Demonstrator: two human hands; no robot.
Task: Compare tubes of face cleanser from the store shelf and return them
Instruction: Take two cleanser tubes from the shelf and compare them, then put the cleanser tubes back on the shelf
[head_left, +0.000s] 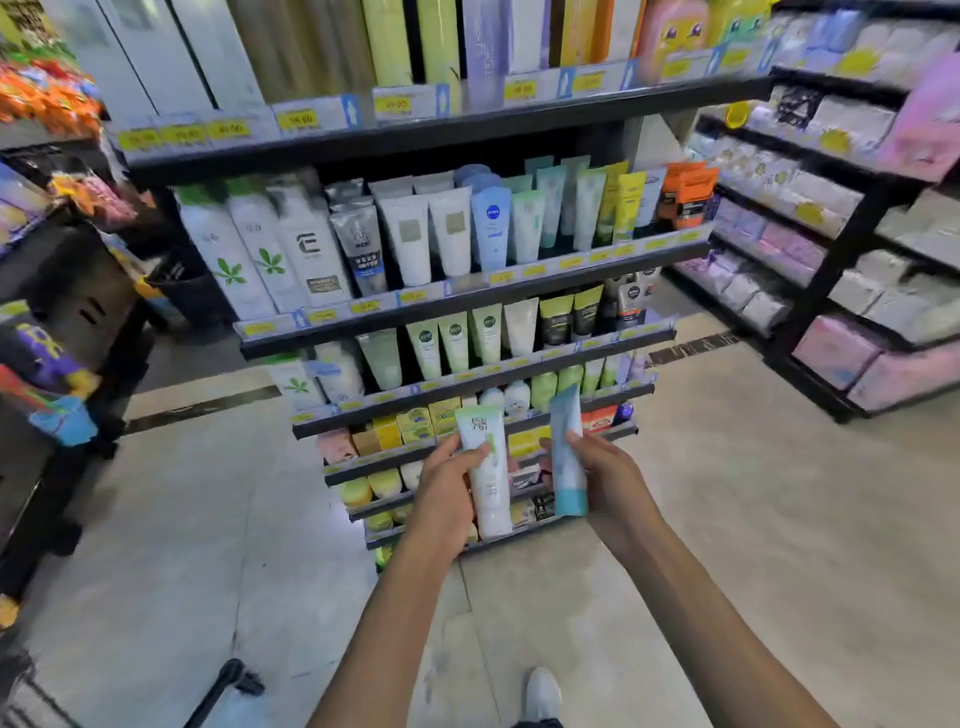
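White-green tube (488, 473) in left hand (445, 499) grip, fingers wrapped round its middle, cap down. Blue tube (567, 457) just beside it, held in right hand (610, 483). Both in front of the lower shelf (467, 384) rows; stocked tubes behind, apart from both.

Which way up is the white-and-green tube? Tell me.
Cap down: the white-and-green tube in the left hand has its flat crimped end up.

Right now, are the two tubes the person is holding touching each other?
Apart. The head view shows shelf items plainly visible in the gap between the white and green tube in the left hand and the blue tube in the right hand.
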